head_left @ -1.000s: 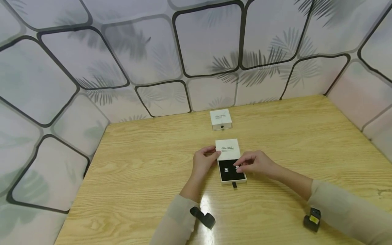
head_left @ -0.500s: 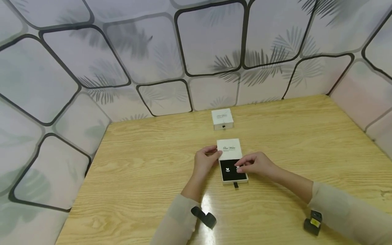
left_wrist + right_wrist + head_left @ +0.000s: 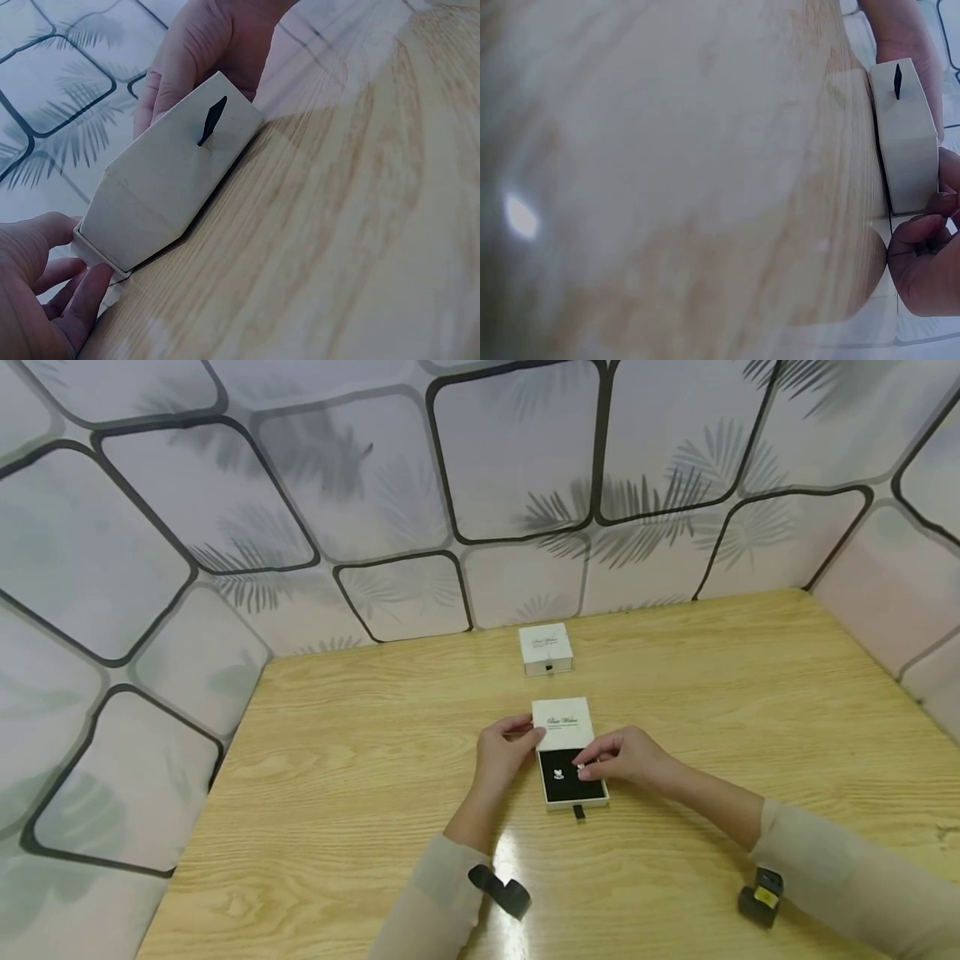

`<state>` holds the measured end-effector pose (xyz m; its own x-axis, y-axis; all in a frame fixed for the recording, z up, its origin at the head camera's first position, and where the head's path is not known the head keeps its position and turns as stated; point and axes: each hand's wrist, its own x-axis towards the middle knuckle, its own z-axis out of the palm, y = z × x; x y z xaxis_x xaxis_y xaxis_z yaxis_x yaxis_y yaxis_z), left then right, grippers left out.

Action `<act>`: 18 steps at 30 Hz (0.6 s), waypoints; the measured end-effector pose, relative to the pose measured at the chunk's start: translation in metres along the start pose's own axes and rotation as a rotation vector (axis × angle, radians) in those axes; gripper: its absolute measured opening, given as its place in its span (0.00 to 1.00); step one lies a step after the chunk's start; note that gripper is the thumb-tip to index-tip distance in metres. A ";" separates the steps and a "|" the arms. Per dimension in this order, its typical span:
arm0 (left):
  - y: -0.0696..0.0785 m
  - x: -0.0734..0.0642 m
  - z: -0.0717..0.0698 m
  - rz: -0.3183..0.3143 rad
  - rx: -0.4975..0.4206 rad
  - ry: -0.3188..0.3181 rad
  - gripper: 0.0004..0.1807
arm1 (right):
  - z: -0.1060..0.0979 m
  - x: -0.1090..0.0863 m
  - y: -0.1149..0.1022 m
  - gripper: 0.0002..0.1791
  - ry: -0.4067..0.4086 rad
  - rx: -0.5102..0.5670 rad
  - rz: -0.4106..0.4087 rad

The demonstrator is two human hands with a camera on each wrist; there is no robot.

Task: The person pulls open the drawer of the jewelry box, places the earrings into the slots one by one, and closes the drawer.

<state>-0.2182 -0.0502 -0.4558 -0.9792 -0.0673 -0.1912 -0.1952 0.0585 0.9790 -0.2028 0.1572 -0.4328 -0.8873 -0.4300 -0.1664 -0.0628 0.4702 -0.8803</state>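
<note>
A white lettered jewellery box [image 3: 562, 724] lies on the table with its drawer [image 3: 574, 806] pulled out toward me, showing a black lining. My left hand [image 3: 501, 758] grips the cover by its left side; the left wrist view shows thumb and fingers at the cover's edge. In the drawer's left half sits a small silver earring [image 3: 558, 774]. Over the right half, my right hand [image 3: 630, 758] pinches a matching earring [image 3: 581, 767], partly hidden by the fingertips. Both wrist views see the drawer's front wall with its black pull tab [image 3: 213, 120], but not the earrings.
A second white box [image 3: 546, 649], closed, stands farther back near the wall. The wooden table [image 3: 337, 793] meets patterned walls [image 3: 517, 460] behind and at both sides. Each sleeve carries a black wrist camera, such as the one on the left sleeve [image 3: 504, 893].
</note>
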 end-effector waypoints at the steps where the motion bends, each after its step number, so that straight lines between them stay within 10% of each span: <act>1: 0.000 0.000 0.000 -0.001 0.000 0.000 0.17 | 0.000 0.000 0.000 0.14 -0.001 -0.001 -0.003; 18: 0.000 0.000 0.000 0.001 0.009 -0.011 0.17 | 0.001 0.003 0.002 0.13 -0.015 0.007 0.010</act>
<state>-0.2180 -0.0499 -0.4555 -0.9800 -0.0567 -0.1908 -0.1945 0.0678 0.9786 -0.2053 0.1566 -0.4354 -0.8810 -0.4369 -0.1817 -0.0506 0.4688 -0.8819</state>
